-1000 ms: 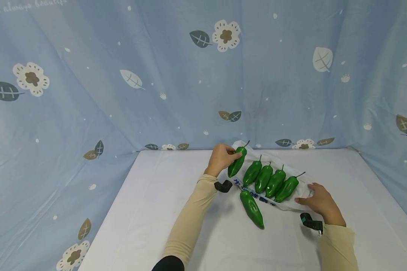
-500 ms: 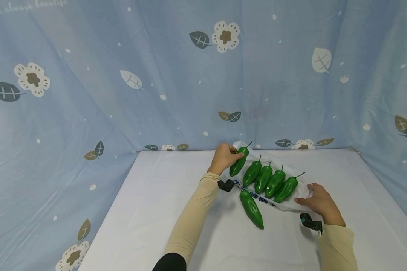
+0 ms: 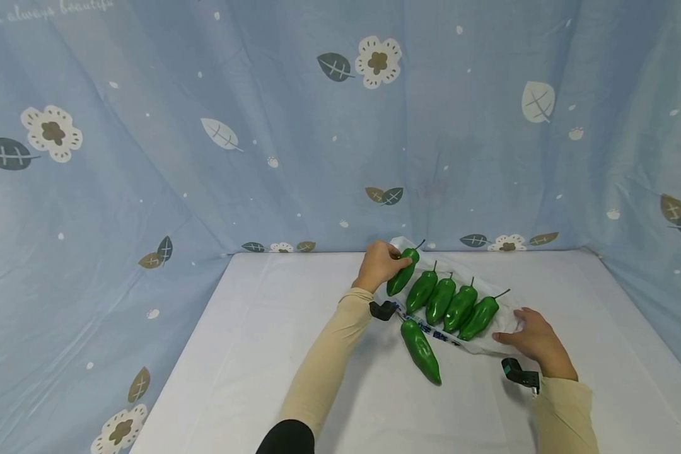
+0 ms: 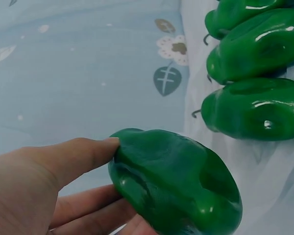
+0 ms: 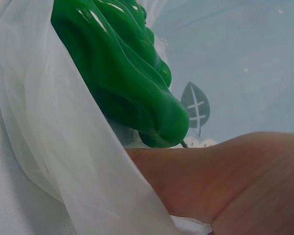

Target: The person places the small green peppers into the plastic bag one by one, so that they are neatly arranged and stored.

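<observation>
My left hand (image 3: 377,266) pinches a glossy green pepper (image 3: 403,272) between thumb and fingers, at the left end of a white plastic bag (image 3: 502,325). The left wrist view shows the thumb on top of this pepper (image 4: 179,181). Several more green peppers (image 3: 441,300) lie side by side on the bag, stems pointing away. At the bag's right end, my right hand (image 3: 539,340) holds its edge. In the right wrist view the thin film (image 5: 63,147) partly covers the hand (image 5: 206,171), so its fingertips are hidden. The nearest pepper (image 5: 122,73) lies just beyond.
One separate green pepper (image 3: 421,350) lies in front of the bag on the white tabletop (image 3: 272,353). Blue lettering (image 3: 439,335) runs along the bag's near edge. A blue patterned curtain (image 3: 295,126) stands behind the table and along its sides.
My left hand has shifted slightly right with its pepper, closer to the row. The right hand, the bag and the other peppers look almost unchanged.
</observation>
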A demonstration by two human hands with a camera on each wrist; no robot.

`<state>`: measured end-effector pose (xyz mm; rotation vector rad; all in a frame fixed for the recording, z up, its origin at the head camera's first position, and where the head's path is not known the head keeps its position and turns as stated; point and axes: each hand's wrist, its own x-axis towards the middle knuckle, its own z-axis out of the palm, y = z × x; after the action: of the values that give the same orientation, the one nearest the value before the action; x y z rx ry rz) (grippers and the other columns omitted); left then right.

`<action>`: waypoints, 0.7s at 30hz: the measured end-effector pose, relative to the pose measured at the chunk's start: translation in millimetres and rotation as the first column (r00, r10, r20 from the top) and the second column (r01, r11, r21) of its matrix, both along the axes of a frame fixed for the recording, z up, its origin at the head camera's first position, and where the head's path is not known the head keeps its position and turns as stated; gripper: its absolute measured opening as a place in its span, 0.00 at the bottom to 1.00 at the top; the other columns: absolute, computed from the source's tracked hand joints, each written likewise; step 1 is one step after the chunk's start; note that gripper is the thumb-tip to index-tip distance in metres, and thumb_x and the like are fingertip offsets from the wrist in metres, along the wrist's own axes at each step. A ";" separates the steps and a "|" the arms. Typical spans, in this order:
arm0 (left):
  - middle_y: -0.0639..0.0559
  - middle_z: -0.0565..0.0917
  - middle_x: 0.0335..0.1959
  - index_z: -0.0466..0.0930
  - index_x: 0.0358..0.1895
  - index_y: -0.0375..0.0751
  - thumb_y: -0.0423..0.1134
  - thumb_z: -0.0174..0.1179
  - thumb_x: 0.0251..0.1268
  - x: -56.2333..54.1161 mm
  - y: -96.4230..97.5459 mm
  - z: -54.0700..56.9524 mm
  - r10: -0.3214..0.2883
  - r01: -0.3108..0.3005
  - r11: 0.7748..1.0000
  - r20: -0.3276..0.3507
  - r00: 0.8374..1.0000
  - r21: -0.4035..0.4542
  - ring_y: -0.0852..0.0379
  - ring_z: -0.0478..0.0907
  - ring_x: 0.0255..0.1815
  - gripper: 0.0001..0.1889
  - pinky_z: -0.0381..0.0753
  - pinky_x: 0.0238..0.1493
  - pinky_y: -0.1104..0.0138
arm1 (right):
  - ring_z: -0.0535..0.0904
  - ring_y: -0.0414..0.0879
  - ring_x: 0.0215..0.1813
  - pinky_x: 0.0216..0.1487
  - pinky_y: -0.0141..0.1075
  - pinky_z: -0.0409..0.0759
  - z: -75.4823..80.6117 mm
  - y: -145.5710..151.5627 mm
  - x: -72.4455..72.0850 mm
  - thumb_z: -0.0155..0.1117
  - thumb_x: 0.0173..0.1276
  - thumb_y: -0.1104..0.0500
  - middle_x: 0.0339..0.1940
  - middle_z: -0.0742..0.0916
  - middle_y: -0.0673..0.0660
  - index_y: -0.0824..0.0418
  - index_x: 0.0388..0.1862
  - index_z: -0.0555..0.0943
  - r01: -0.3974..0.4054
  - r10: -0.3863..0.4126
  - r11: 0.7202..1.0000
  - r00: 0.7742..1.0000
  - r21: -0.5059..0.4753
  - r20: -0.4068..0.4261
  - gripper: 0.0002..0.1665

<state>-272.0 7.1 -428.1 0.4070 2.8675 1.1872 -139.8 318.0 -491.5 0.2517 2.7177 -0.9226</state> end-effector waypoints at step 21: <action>0.46 0.92 0.40 0.92 0.45 0.39 0.45 0.72 0.67 -5.2 8.2 -17.5 0.009 -0.009 0.999 0.000 1.000 -0.035 0.58 0.85 0.33 0.13 0.84 0.34 0.67 | 0.54 0.85 0.74 0.73 0.74 0.60 0.9 -1.4 0.8 0.73 0.65 0.51 0.74 0.58 0.87 0.89 0.72 0.57 -0.010 0.010 1.000 1.000 0.015 -0.015 0.55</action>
<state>-277.2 15.3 -445.6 0.3933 2.8886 1.1372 -139.0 316.5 -490.6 0.2343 2.7383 -0.9055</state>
